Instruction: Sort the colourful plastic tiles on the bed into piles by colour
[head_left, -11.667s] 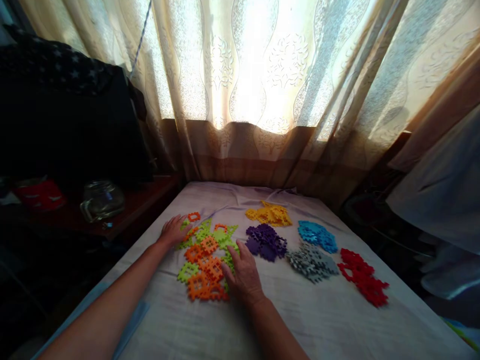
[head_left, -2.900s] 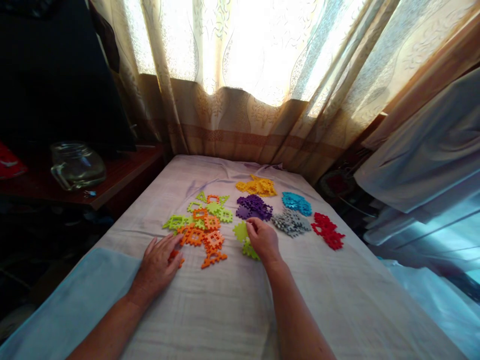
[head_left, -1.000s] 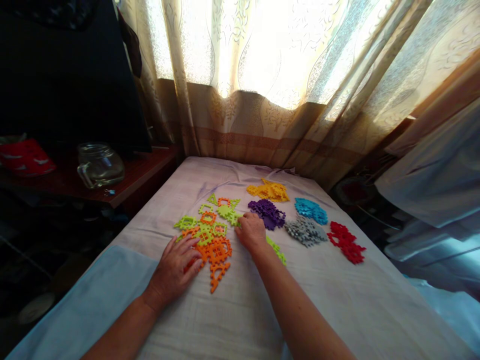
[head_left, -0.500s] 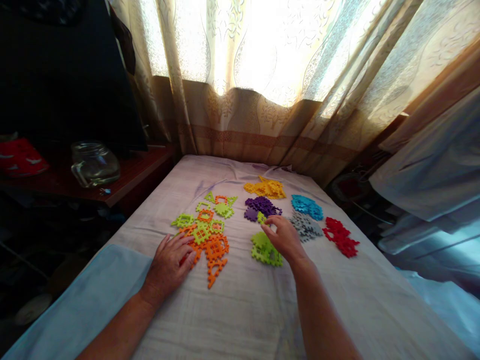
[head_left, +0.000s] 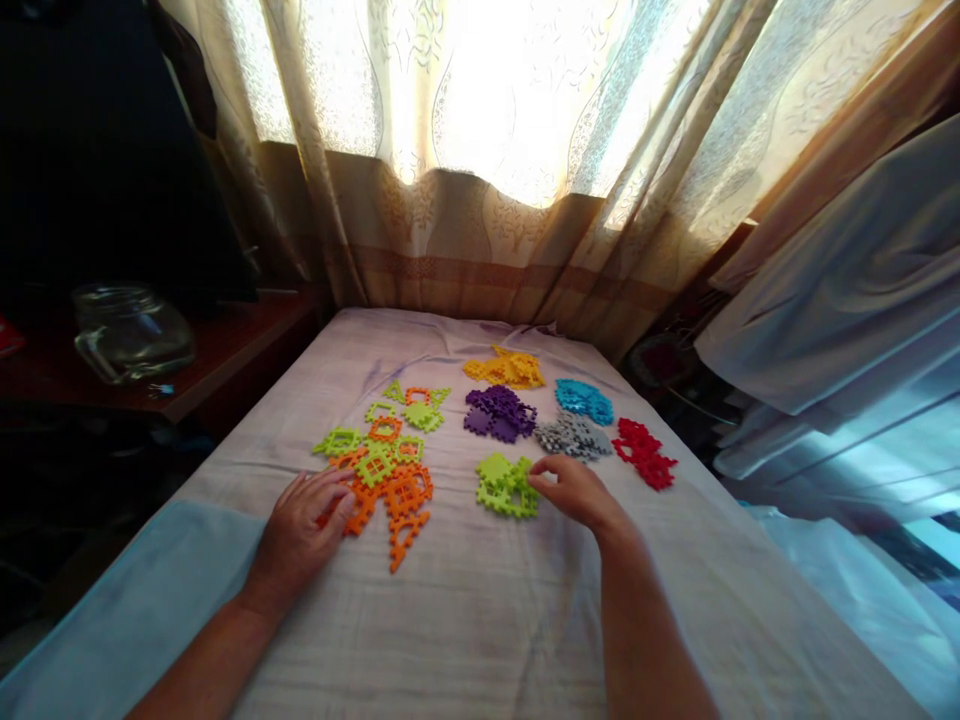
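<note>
My left hand [head_left: 300, 525] rests at the lower left edge of the orange pieces [head_left: 405, 492], fingers slightly spread and nothing gripped. Green pieces [head_left: 376, 463] lie among and above the orange ones. At the right edge of the lime-green pile [head_left: 508, 487], my right hand [head_left: 574, 487] has its thumb and forefinger together on a green piece. Behind that pile are purple pieces [head_left: 499, 414] and grey pieces [head_left: 574, 437].
Yellow pieces [head_left: 504, 368] lie at the back, blue pieces [head_left: 585, 400] and red pieces [head_left: 645, 453] to the right. A glass jug [head_left: 133, 335] stands on the dark red desk [head_left: 225, 350] at left. Curtains [head_left: 450, 240] hang beyond the bed.
My right hand has moved from beside the purple pile down to the right edge of the green pile. The green piece that was at its fingertips no longer shows by the purple pile. The view has shifted.
</note>
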